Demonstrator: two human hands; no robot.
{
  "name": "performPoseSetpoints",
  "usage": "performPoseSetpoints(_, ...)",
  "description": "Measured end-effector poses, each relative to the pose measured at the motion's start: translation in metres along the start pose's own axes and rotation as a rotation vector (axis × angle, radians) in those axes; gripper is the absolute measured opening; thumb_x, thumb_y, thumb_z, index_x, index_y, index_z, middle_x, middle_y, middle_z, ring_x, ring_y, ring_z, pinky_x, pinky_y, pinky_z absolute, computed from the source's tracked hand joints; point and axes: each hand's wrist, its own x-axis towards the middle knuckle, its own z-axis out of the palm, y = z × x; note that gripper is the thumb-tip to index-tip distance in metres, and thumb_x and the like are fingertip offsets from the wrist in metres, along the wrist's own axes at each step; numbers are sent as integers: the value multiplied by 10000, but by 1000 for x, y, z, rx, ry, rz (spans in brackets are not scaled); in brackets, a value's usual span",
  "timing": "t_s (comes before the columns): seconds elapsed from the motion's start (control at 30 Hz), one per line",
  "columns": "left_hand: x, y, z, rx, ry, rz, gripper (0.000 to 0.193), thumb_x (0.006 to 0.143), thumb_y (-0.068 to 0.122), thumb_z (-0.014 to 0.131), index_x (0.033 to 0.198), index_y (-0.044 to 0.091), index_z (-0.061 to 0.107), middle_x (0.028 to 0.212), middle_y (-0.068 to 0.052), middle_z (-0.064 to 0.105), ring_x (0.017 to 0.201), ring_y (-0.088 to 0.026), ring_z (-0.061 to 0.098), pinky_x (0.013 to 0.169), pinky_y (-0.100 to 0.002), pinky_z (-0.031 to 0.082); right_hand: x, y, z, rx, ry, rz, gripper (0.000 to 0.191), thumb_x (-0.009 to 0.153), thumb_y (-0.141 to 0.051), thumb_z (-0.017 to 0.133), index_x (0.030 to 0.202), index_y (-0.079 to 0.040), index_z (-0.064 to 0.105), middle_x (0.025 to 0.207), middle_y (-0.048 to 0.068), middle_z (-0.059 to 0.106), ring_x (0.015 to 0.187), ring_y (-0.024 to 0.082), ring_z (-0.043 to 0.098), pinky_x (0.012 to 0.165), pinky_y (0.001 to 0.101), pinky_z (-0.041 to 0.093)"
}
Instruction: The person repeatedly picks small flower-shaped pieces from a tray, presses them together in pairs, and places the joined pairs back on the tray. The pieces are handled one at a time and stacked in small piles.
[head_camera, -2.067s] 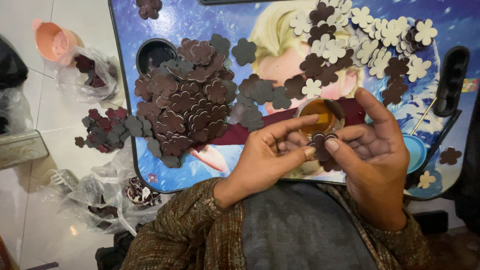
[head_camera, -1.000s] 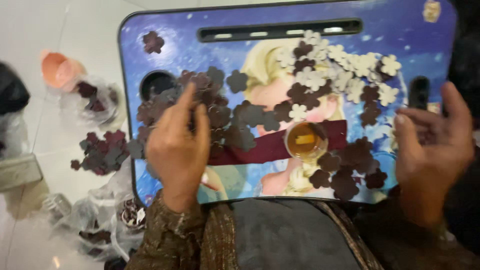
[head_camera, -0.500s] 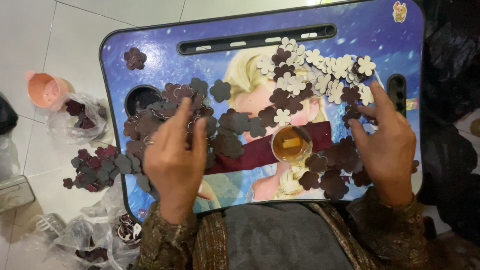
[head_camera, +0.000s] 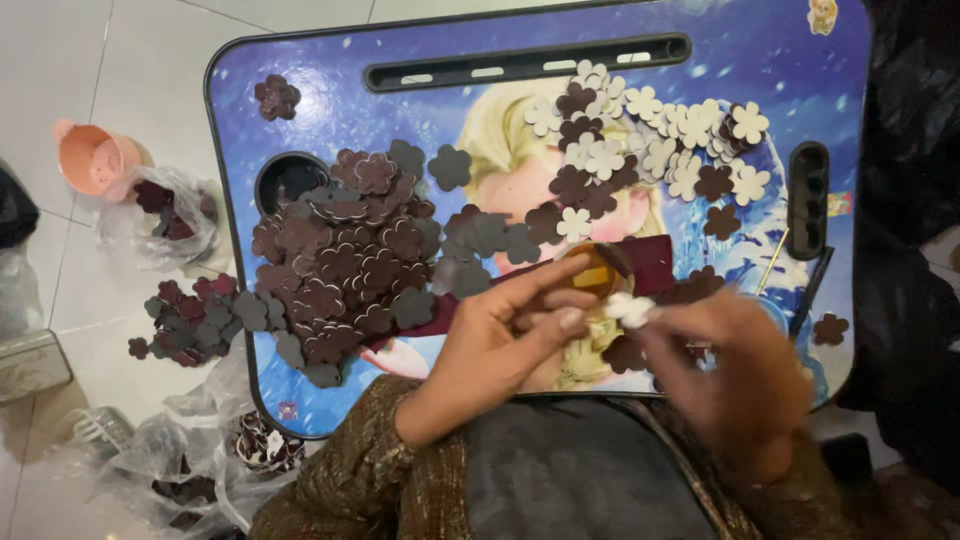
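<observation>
Both hands meet over the near edge of the lap desk (head_camera: 300, 60). The left hand (head_camera: 500, 335) and the blurred right hand (head_camera: 740, 370) pinch one pale flower-shaped cutout (head_camera: 628, 308) between their fingertips, just beside the small amber cup (head_camera: 595, 270). The cutout looks thin, light and bendable, best taken by its petal edges. The dark flower pile (head_camera: 345, 260) crowds the left; bare surface stays open near the top slot.

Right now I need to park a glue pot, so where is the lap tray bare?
Bare: top-left of the lap tray, between the lone brown flower and handle slot. Crowded: dark flower pile, pale flowers, both hands' area.
</observation>
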Motion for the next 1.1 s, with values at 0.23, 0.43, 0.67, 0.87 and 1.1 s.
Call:
performPoseSetpoints(0.23,2,-11,-14,73,118,109,482,998,14,657,1472,15,569,1118,-52,727,1009,-83,682,887,-221,566,0,5,29,148,-33,-31,572,867,-31,822,1331,169,555,1065,10,827,770,174,682,693,294,528)
performPoseSetpoints(0.43,0,-18,-31,85,247,149,460,996,-5,674,1451,7,606,1079,-7,667,933,-40,608,812,-200,530,8,8,32,-135,-137,-117,466,746,-292,893,1128,-59,762,1408,198,596,1316,393,531,1090,489,464)
performPoseSetpoints(0.67,0,-21,-34,56,251,140,427,1009,35,654,1434,24,604,1125,-23,705,987,-39,638,857,-192,543,7,7,40,-265,-128,-136,504,839,-430,847,1172,-58,776,1483,189,545,1397,417,464,1114,497,441)
performPoseSetpoints(0.87,1,-19,-32,65,271,121,420,993,43,675,1409,22,617,1129,-33,711,987,-51,650,854,-206,552,6,11,44,-268,-148,-119,503,847,-455,817,1171,-73,775,1506,192,540,1429,414,447,1140,497,428)
performPoseSetpoints(1.1,0,-21,-33,74,268,134,437,1016,38,645,1449,17,596,1173,-47,712,1020,-51,642,881,-207,544,-10,10,27,-210,-72,-122,492,886,-507,763,1141,-86,777,1494,185,538,1431,403,440,1184,504,415)
